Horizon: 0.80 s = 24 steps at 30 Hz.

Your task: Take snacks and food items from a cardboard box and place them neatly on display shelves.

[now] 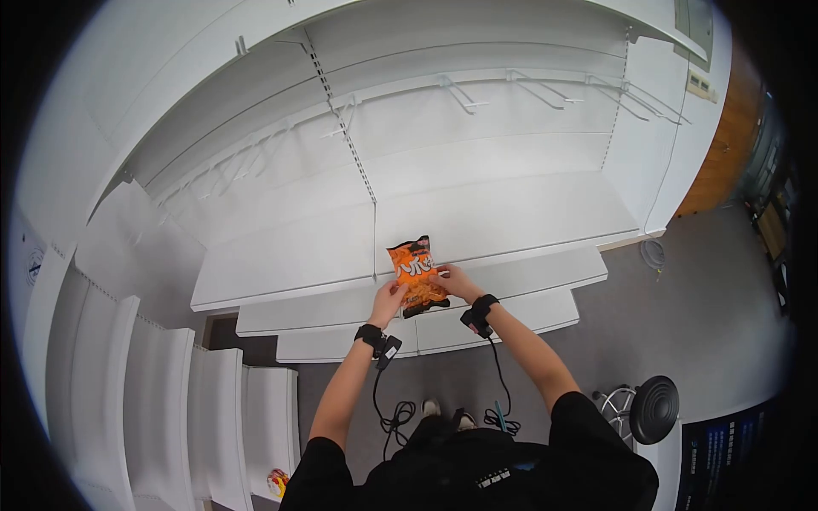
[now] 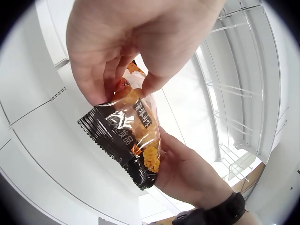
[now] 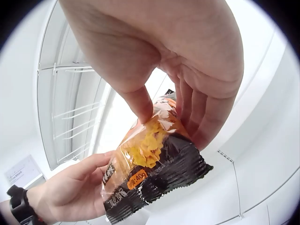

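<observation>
My black T-shirt (image 1: 588,460) lies nearest, across the bottom of the head view, and from it both my forearms slant inward and up to meet just below the centre of the frame. There I have the orange-and-black snack bag (image 1: 417,272), tilted a little, in front of the white display shelf (image 1: 520,209); I cannot tell whether it touches the shelf's front edge. My left hand (image 1: 389,302) pinches the bag's lower left side, and my right hand (image 1: 457,284) pinches the opposite side a little higher in the frame. In the right wrist view my thumb presses one face of the film while the other fingers curl against the far side; in the left wrist view thumb and fingers close on the film likewise. As for progress, I judge the gripping done, with both hands on the bag and neither letting go. The black crimped seal (image 3: 159,199) at the bottom of the right wrist view looks whole, so I take that end as unopened. Releasing the bag is left undone, and the wire hooks (image 1: 464,104) at the upper centre of the head view carry nothing that I can see.
</observation>
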Each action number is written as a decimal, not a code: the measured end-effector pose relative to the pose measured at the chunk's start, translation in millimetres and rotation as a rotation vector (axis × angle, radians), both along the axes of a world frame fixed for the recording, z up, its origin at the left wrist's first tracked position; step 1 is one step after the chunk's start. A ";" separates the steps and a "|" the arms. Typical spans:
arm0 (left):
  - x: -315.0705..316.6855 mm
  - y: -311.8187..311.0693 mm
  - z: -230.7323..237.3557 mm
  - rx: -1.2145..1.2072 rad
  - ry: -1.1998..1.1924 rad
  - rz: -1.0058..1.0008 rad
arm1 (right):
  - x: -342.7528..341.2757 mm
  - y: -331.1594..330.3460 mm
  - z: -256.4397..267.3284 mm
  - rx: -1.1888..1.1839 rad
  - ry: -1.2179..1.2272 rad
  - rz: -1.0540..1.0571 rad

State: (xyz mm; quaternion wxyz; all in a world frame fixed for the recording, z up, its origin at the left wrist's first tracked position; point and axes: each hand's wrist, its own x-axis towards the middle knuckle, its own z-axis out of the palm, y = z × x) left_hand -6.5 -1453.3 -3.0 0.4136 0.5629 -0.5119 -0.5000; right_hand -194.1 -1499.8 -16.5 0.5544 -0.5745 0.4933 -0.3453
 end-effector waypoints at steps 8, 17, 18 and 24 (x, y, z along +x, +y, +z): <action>36.3 -96.5 0.5 -0.013 -0.073 0.047 | 37.1 -80.6 18.9 0.065 0.084 0.050; 43.7 -83.8 15.2 0.123 -0.088 -0.007 | 40.9 -66.6 28.8 -0.016 0.204 0.062; 42.1 -85.0 19.1 0.116 -0.086 -0.007 | 40.6 -66.8 33.3 -0.023 0.217 0.055; 32.6 -79.9 37.9 0.015 -0.338 0.006 | 32.4 -50.3 60.8 -0.026 0.256 0.063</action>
